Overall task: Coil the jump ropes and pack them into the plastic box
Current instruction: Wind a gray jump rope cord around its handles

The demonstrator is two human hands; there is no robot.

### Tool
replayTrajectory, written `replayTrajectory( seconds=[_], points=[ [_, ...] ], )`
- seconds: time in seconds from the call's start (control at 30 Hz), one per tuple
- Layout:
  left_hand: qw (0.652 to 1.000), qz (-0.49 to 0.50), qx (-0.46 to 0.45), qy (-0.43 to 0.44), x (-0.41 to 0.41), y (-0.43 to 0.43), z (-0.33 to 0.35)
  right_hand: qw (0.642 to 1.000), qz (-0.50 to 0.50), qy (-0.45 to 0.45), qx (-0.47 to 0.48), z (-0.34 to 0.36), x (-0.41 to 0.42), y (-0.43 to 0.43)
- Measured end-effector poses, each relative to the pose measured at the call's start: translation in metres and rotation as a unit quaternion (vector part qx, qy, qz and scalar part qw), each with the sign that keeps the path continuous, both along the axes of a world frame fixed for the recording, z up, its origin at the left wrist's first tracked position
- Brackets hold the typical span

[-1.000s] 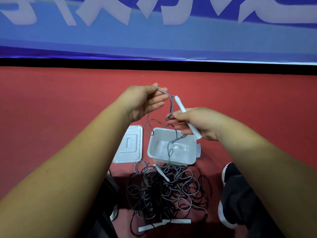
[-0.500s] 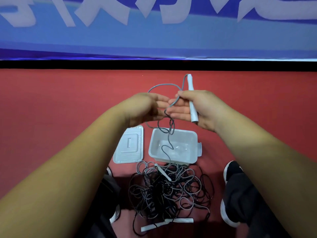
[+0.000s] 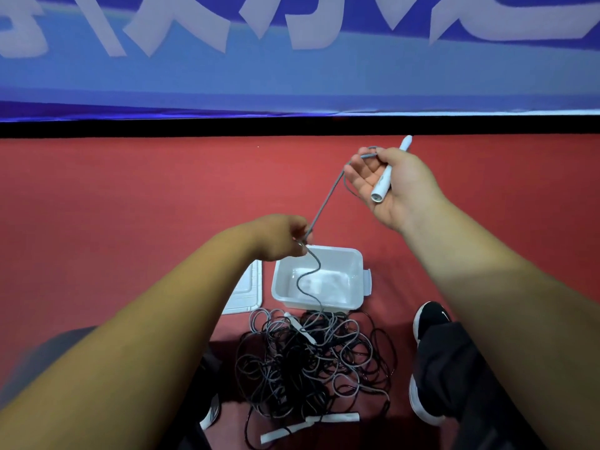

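Observation:
My right hand (image 3: 391, 186) is raised at the upper right and grips a white rope handle (image 3: 388, 177) with a loop of grey cord round its fingers. From there the grey cord (image 3: 326, 199) runs taut down to my left hand (image 3: 285, 237), which pinches it just above the white plastic box (image 3: 357, 264). Below my left hand the cord snakes over the box into a tangled pile of grey and black jump ropes (image 3: 311, 362) on the red floor, with white handles (image 3: 311, 423) at its near edge.
The box's white lid (image 3: 248, 292) lies flat to its left, partly behind my left forearm. My black shoes (image 3: 428, 319) and trouser legs flank the pile. A blue banner (image 3: 292, 76) with a black strip runs along the far edge of the floor.
My hands have parted: the right one rose to the upper right with the handle, the left dropped towards the box, and the cord between them is now stretched straight.

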State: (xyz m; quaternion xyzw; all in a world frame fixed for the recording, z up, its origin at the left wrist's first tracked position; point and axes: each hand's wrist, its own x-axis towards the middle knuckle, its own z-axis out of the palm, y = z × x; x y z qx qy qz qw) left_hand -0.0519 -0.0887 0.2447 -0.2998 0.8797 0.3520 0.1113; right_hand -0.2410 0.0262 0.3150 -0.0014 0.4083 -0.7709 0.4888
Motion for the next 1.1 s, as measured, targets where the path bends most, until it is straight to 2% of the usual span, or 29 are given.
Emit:
replayTrajectory(
  seconds=[0.1,0.17,0.27,0.4,0.5,0.57,0.63,0.7,0.77,0.87,0.97,1.03,1.1],
  points=[
    [0.993,0.024,-0.11,-0.04,0.001,-0.002,0.003,0.999,-0.043,-0.025,-0.019,-0.002,-0.005,0.001],
    [0.989,0.032,-0.136,-0.047,0.001,-0.002,0.005,0.996,-0.066,-0.043,-0.03,0.0,-0.006,0.001],
    [0.992,0.061,-0.108,-0.034,0.003,-0.006,0.009,0.993,-0.093,-0.06,-0.029,0.001,-0.008,0.002],
    [0.985,0.145,-0.069,0.061,0.005,-0.011,0.021,0.994,-0.1,-0.038,0.032,-0.009,-0.018,0.001],
    [0.969,0.182,-0.026,0.165,0.005,-0.011,0.03,0.984,-0.022,0.04,0.172,-0.026,-0.022,-0.004],
    [0.949,0.21,0.075,0.223,0.005,-0.006,0.037,0.947,0.091,0.105,0.29,-0.034,-0.016,-0.001],
    [0.925,0.232,0.146,0.262,0.004,-0.002,0.041,0.9,0.214,0.142,0.353,-0.035,-0.002,0.003],
    [0.91,0.246,0.178,0.283,0.001,0.001,0.046,0.873,0.277,0.194,0.352,-0.04,0.009,0.005],
    [0.893,0.259,0.217,0.298,-0.001,0.004,0.05,0.875,0.268,0.249,0.318,-0.049,0.014,0.001],
    [0.876,0.268,0.239,0.321,-0.003,0.003,0.05,0.875,0.293,0.277,0.269,-0.053,0.025,-0.002],
    [0.882,0.28,0.148,0.35,-0.003,-0.006,0.047,0.856,0.349,0.298,0.239,-0.049,0.034,0.001],
    [0.906,0.263,0.0,0.332,0.001,-0.017,0.045,0.861,0.346,0.296,0.226,-0.044,0.035,0.003],
    [0.921,0.227,-0.177,0.263,0.007,-0.028,0.043,0.871,0.331,0.292,0.216,-0.037,0.032,0.004]
  ],
)
